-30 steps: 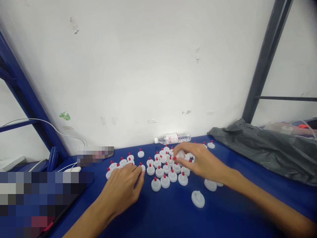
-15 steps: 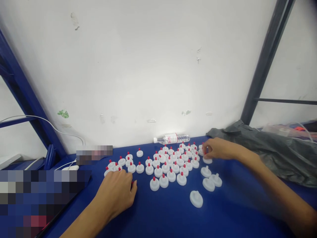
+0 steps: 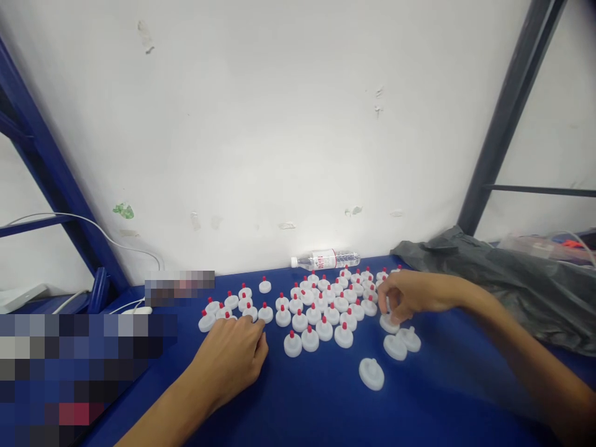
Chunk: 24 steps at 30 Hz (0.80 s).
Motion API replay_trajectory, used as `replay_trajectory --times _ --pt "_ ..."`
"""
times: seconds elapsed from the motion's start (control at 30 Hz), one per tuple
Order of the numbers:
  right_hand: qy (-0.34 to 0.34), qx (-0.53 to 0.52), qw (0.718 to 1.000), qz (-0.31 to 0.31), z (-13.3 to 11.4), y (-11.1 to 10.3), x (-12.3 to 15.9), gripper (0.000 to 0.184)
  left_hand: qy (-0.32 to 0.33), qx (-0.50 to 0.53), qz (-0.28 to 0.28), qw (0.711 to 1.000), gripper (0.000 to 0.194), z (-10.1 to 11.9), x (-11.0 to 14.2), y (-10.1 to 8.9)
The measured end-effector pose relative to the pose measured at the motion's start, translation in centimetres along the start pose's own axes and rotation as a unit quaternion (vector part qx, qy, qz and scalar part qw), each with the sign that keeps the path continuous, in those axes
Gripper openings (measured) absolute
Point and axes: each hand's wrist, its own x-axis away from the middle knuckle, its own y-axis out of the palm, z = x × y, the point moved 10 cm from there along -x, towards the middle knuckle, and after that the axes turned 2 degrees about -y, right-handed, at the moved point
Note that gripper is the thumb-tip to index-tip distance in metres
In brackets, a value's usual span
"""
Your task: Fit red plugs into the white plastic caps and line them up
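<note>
Many white round plastic caps with red-tipped nozzles (image 3: 324, 329) stand grouped on the blue table (image 3: 307, 403). My right hand (image 3: 410, 293) is at the group's right side, its fingers pinching the nozzle of a white cap (image 3: 389, 323) that rests on the table; the fingers cover the nozzle. Just in front of it lie two white caps without red tips (image 3: 395, 347), touching one another. Another untipped cap (image 3: 371, 374) lies tilted nearer to me. My left hand (image 3: 230, 351) is closed with curled fingers beside the left-hand caps (image 3: 207, 321); whatever it holds is hidden.
A clear plastic bottle (image 3: 326, 259) lies on its side against the white wall (image 3: 288, 124). Dark grey plastic sheeting (image 3: 465, 279) covers the right side. A white cable (image 3: 112, 241) runs down at left, near a blue metal frame (image 3: 60, 167). Blurred items sit at lower left.
My right hand has moved from a cap farther back to a nearer untipped one. A red tip now shows behind that hand. My left hand has shifted slightly right, and the red bit at its fingers is hidden.
</note>
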Motion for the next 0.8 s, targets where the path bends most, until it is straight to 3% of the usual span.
replay_trajectory --times 0.1,0.23,0.33,0.47,0.6,0.8 --pt "-0.017 0.018 0.998 0.050 -0.9 -1.2 0.1 0.013 0.006 0.008 0.029 1.000 0.031 0.1 -0.1 -0.6" --pt "-0.075 0.009 0.987 0.144 -3.9 -3.5 1.1 0.022 0.009 0.025 0.073 0.997 0.028 0.2 0.0 -1.4" --pt "-0.122 -0.055 0.974 0.182 -5.9 -3.7 1.4 0.026 0.011 0.064 0.123 0.990 0.026 0.2 0.3 -2.2" --pt "-0.178 -0.080 0.957 0.213 -8.7 -2.1 0.8 0.023 0.035 0.183 0.195 0.963 0.026 0.4 0.9 -3.2" --pt "-0.241 0.025 0.927 0.287 -12.0 0.2 0.7 0.012 0.060 0.294 0.243 0.922 0.025 0.4 1.5 -3.8" --pt "-0.329 0.075 0.889 0.310 -15.0 4.1 0.9 0.012 0.072 0.401 0.257 0.876 0.017 0.9 2.2 -4.8"
